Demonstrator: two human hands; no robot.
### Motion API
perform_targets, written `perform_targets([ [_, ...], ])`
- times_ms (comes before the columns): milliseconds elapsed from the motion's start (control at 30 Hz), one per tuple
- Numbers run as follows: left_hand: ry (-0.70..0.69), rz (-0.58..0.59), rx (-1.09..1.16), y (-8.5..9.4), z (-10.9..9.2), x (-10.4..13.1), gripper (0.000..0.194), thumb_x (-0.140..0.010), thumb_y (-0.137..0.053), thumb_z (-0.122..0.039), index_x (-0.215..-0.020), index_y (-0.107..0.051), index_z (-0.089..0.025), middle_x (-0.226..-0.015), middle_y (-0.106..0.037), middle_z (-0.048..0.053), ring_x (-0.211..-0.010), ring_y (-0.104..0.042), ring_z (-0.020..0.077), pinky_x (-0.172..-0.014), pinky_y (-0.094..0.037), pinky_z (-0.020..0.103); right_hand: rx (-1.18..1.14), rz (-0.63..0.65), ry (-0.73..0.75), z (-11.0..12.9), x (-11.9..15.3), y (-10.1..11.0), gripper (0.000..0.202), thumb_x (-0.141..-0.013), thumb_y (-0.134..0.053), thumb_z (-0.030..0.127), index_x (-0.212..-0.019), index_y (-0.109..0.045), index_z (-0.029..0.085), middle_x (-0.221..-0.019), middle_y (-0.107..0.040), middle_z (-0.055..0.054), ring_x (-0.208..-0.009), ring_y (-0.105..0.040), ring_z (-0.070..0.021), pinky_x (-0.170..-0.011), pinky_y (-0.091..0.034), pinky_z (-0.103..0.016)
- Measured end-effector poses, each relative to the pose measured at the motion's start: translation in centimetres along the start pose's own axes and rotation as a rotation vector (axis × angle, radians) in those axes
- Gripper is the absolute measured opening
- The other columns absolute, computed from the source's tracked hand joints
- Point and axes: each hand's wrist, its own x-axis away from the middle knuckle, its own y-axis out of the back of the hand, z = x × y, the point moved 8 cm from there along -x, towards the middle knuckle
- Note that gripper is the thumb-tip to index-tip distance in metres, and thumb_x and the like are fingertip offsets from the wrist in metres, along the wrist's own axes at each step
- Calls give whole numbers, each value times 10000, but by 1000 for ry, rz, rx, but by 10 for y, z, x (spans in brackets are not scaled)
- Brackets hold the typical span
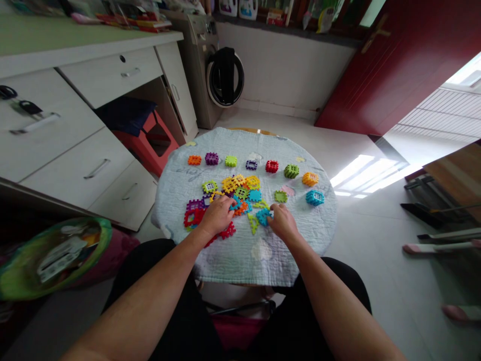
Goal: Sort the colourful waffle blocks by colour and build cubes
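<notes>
A loose pile of flat plastic pieces lies on the cloth-covered round table [240, 265], with red [191, 217], yellow [252, 182] and orange ones among them. My left hand [218, 215] rests over the pile, its fingertips at a blue piece [236, 203]. What it grips, if anything, is hidden. My right hand [282, 219] has its fingers closed on the edge of another blue piece [263, 216], right of the pile. A green triangular piece [253, 223] lies between the hands. Along the far side stand stacks, including purple [211, 158], red [271, 166] and dark green [291, 171].
An orange-yellow stack [310, 179] and a blue stack [314, 197] stand at the table's right. A green piece [280, 196] lies beyond my right hand. A red stool [150, 145] is left of the table, near white drawers [90, 160]. A bin [93, 250] stands at lower left.
</notes>
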Motion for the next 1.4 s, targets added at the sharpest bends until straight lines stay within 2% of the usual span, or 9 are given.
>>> perform_targets([
  [67, 3, 5, 5, 1, 0, 0, 208, -776, -537, -153, -954, -639, -189, -990, -633, 78, -1000, -562, 229, -946, -443, 379, 83, 29, 50, 4, 4, 1, 357, -789, -507, 128, -1128, -590, 200, -1070, -569, -121, -940, -575, -229, -761, -446, -316],
  [200, 4, 5, -15, 3, 0, -1, 216, -778, -520, -143, -951, -640, -192, -999, -637, 72, -1012, -559, 226, -960, -439, 377, 146, 84, 315, 23, 12, -4, 594, -760, -460, 32, -1297, -510, 281, -1143, -526, -104, -976, -518, -227, -792, -425, -308],
  [267, 8, -15, -23, 6, 3, -1, 236, -779, -498, -129, -960, -641, -179, -1009, -636, 81, -1021, -560, 227, -975, -433, 378, 184, 105, 373, 27, 14, -7, 602, -768, -457, 30, -1306, -508, 293, -1169, -513, -108, -968, -502, -232, -793, -420, -316],
  [433, 49, -87, -20, 22, 17, -4, 266, -780, -476, -130, -987, -642, -135, -1026, -638, 107, -997, -581, 234, -980, -439, 381, 202, 101, 363, 27, 9, -2, 471, -787, -491, 72, -1215, -570, 254, -1155, -510, -103, -1005, -476, -231, -831, -408, -311],
  [567, 92, -128, -7, 29, 27, -6, 272, -761, -499, -143, -990, -645, -135, -1027, -642, 103, -981, -591, 234, -969, -452, 375, 198, 108, 368, 29, 6, -1, 506, -733, -584, 130, -1232, -541, 202, -1186, -495, -109, -1057, -454, -241, -890, -393, -314],
  [800, 59, -109, 18, 25, 21, -6, 244, -763, -494, -143, -959, -640, -148, -1013, -648, 99, -992, -591, 235, -978, -448, 379, 214, 137, 379, 31, 2, -9, 500, -713, -636, 206, -1206, -561, 175, -1153, -518, -121, -1007, -468, -251, -897, -390, -329],
  [1200, 63, -80, 17, 23, 18, -6, 253, -761, -480, -131, -960, -634, -164, -1026, -649, 81, -1003, -590, 224, -981, -442, 371, 218, 179, 431, 33, -1, -11, 515, -697, -656, 194, -1203, -558, 183, -1180, -525, -106, -1030, -469, -247, -912, -374, -329],
  [1400, 64, -64, 15, 20, 18, -5, 266, -767, -485, -148, -988, -632, -156, -1049, -649, 87, -1016, -590, 229, -977, -442, 375, 248, 214, 429, 32, -1, -14, 567, -658, -729, 338, -1171, -561, 166, -1116, -535, -114, -994, -485, -256, -884, -395, -343],
])
